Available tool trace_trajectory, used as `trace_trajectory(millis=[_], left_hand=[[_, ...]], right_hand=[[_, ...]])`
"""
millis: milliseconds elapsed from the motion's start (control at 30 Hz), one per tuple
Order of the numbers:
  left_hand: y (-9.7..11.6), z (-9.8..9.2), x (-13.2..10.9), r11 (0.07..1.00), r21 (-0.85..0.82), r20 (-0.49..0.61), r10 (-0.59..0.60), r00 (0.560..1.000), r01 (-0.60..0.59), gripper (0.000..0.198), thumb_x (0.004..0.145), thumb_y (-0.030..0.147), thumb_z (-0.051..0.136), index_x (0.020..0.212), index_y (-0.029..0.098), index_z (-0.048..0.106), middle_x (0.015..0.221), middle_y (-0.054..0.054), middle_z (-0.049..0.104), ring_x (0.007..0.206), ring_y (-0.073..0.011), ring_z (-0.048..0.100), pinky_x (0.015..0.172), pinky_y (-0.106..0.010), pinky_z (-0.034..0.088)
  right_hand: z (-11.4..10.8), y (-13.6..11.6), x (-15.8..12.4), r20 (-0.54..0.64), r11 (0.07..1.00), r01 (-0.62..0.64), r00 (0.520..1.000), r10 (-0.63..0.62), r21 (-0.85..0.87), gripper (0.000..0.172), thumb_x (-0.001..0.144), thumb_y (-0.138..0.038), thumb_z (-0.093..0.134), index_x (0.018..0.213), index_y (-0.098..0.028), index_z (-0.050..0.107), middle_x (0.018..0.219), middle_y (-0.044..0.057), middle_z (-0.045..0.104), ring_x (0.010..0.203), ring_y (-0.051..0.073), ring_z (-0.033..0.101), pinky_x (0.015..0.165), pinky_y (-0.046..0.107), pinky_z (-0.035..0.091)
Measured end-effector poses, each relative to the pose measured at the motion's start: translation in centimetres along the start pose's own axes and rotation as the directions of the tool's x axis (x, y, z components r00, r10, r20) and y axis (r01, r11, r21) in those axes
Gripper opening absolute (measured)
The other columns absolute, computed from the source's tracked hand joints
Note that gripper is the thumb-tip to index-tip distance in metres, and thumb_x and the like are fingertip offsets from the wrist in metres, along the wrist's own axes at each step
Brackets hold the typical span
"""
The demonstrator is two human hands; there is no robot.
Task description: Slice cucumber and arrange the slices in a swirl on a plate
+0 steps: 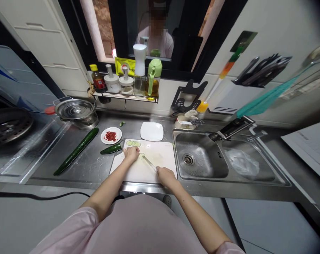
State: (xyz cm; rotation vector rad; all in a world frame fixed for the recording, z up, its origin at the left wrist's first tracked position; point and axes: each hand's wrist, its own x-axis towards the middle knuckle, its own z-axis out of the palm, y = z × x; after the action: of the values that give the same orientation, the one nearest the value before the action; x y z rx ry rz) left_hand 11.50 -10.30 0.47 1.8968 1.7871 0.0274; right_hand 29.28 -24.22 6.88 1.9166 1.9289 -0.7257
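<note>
My right hand (166, 176) grips the handle of a knife (150, 163), whose blade slants up and left over the white cutting board (160, 165). A pale round cucumber slice (141, 156) is at the blade's tip. My left hand (131, 154) is on the board just left of that slice, fingers drawn together; what they hold, if anything, is hidden. Several cucumber slices (133, 143) lie in a row above my left hand. A cut piece of cucumber (110, 149) lies left of the hand, its right end at the board's edge.
Left on the steel counter lie a whole cucumber (76, 151) and a small plate (104, 140) of chopped red pieces. A white square plate (151, 131) sits behind the board. The sink (202, 167) is to the right. A cucumber end (122, 124) and lidded pot (77, 111) stand behind.
</note>
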Motion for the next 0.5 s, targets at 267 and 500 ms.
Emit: trace_trajectory(millis=[267, 500], left_hand=[[0.1, -0.2, 0.1, 1.0, -0.003, 0.014, -0.002, 1.0, 0.002, 0.015, 0.076, 0.027, 0.059, 0.088, 0.027, 0.066, 0.097, -0.003, 0.071, 0.106, -0.0259, 0.056, 0.091, -0.04, 0.028], [0.1, -0.1, 0.1, 1.0, -0.003, 0.007, -0.007, 1.0, 0.007, 0.014, 0.075, 0.028, 0.06, 0.088, 0.027, 0.066, 0.097, -0.003, 0.072, 0.106, -0.0261, 0.056, 0.091, -0.041, 0.028]], right_hand=[[-0.2, -0.4, 1.3, -0.007, 1.0, 0.023, 1.0, -0.023, 0.002, 0.035, 0.089, -0.014, 0.034, 0.116, -0.014, 0.057, 0.104, 0.017, 0.069, 0.1, 0.026, 0.065, 0.075, 0.033, 0.046], [0.1, -0.4, 1.7, -0.003, 1.0, 0.021, 1.0, -0.021, 0.004, 0.036, 0.089, -0.015, 0.036, 0.119, -0.015, 0.057, 0.106, 0.017, 0.068, 0.102, 0.026, 0.064, 0.077, 0.034, 0.047]])
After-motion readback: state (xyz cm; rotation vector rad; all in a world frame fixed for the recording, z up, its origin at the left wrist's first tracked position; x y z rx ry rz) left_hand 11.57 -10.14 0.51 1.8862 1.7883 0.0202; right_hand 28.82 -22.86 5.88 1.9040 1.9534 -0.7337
